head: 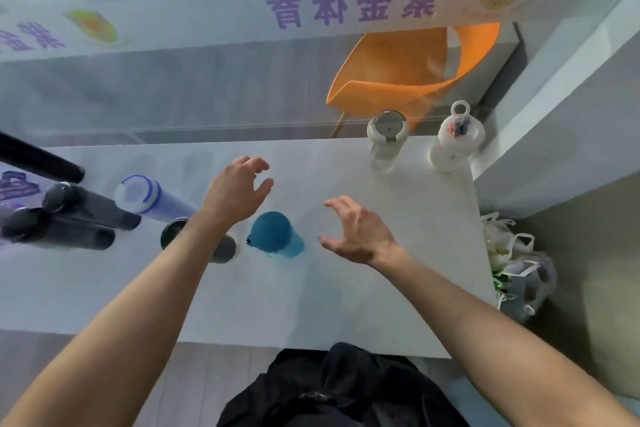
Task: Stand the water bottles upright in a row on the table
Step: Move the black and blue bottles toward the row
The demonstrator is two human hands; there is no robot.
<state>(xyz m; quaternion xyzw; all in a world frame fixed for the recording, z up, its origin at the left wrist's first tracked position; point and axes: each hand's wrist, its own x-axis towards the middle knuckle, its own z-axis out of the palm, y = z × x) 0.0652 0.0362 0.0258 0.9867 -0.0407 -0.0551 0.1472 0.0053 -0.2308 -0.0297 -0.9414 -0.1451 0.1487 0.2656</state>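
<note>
A blue bottle [275,236] stands upright on the white table [346,305], between my two hands. My left hand [239,192] hovers above and behind it, fingers spread, holding nothing. My right hand [356,230] is open just right of it, not touching. Left of the blue one stand a dark grey bottle [225,246], partly hidden by my left forearm, a purple-and-white bottle [149,199], and two black bottles [79,204] [52,230]. At the far right of the table stand a clear bottle with a white lid [386,135] and a white bottle with a loop handle [455,139].
An orange chair [408,69] sits behind the table's far edge. A black pole [38,159] crosses the left side. Bags [516,263] lie on the floor right of the table. A white wall ledge [554,114] rises at the right.
</note>
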